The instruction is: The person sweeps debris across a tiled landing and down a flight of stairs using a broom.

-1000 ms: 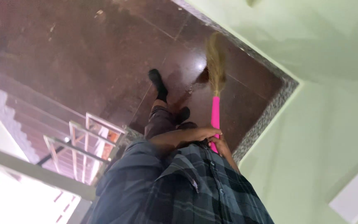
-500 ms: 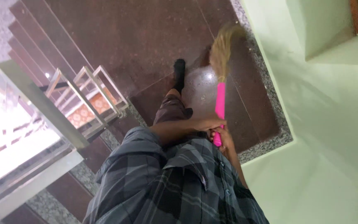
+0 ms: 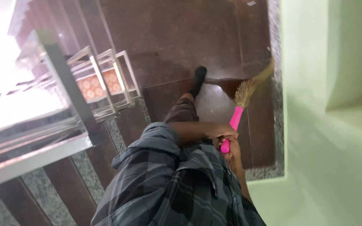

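Note:
A broom with a pink handle [image 3: 236, 119] and straw bristles [image 3: 248, 87] reaches down to the dark brown floor [image 3: 177, 37]. My left hand [image 3: 219, 131] comes across my body and grips the handle near its top. My right hand [image 3: 232, 153] holds the handle's end just below it. The bristles touch the floor beside the speckled grey border strip [image 3: 276, 96] along the pale green wall [image 3: 315, 125]. My foot in a black sock [image 3: 198, 79] stands on the floor left of the bristles. My grey checked shirt [image 3: 177, 188] hides the lower part of both arms.
A metal stair railing [image 3: 101, 79] stands at the left, with patterned orange tiles visible through it. Steps with grey speckled edges [image 3: 84, 184] run down at the lower left. Bright light washes out the upper left. The green wall has a recess [image 3: 352, 83] at the right.
The bristles have swung right, from the middle of the floor to the grey border by the wall. The view has turned, bringing the railing closer at left. Both hands stay on the handle.

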